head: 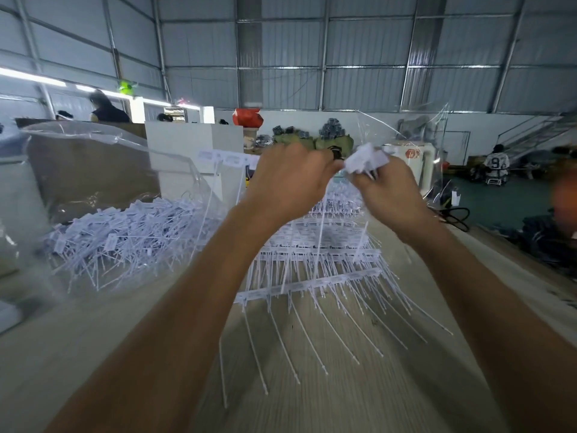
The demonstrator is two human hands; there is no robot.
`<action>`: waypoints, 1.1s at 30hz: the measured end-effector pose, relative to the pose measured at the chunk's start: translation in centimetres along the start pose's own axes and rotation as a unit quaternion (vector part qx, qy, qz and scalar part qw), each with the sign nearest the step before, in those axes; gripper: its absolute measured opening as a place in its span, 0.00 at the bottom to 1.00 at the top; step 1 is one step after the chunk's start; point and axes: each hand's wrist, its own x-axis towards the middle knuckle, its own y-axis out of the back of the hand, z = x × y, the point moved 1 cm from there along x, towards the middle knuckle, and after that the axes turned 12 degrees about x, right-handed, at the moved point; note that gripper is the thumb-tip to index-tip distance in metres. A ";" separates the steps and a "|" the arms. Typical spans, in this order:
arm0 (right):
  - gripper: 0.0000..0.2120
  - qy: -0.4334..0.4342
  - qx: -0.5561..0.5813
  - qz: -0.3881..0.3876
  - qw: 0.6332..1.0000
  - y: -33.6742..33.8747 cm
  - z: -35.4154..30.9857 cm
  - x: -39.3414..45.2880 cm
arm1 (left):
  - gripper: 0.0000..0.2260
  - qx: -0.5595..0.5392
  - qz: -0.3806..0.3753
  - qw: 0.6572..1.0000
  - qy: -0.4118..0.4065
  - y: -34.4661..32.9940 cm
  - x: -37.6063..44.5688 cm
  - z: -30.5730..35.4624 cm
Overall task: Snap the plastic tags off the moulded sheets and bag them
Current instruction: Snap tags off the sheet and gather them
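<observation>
Between the two raised hands, a crumpled bunch of white plastic tags (367, 159) sits above the far end of the tabletop (343, 385). The right hand (387, 189) has its fingers curled round the bunch from below, with thin white tails hanging down past them. The left hand (290, 179) is also curled, its knuckles toward the camera and its fingertips meeting the same bunch at its left edge; motion blur hides exactly how it pinches.

Directly under the hands lies a stack of moulded sheets (312, 270), rows of tags joined along white strips with long thin tails fanning toward the camera. To the left, a heap of loose tags (125, 235) lies inside a clear plastic bag (78, 145) whose open mouth faces the stack. Another sheet of clear plastic (431, 135) rises behind the right hand.

The pale wood-grain tabletop stretches toward the camera. Beyond it stand a white cabinet (187, 142), a red bag (247, 117), and green sacks (312, 140). A seated person in a numbered shirt (496, 164) is far right, others are far left, under grey corrugated metal walls (359, 42).
</observation>
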 end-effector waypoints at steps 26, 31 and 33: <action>0.10 -0.018 0.133 -0.119 0.984 0.4 -1.8 -0.3 | 0.05 -0.438 -0.088 0.892 0.072 -0.3 -0.3 -0.9; 0.15 -0.003 0.185 -0.146 0.972 1.1 -2.1 -0.3 | 0.04 -0.503 -0.109 0.857 0.040 0.3 -0.4 -0.4; 0.14 0.001 0.197 -0.160 0.967 1.5 -2.2 -0.3 | 0.02 -0.513 -0.113 0.850 0.049 0.3 -0.3 -0.4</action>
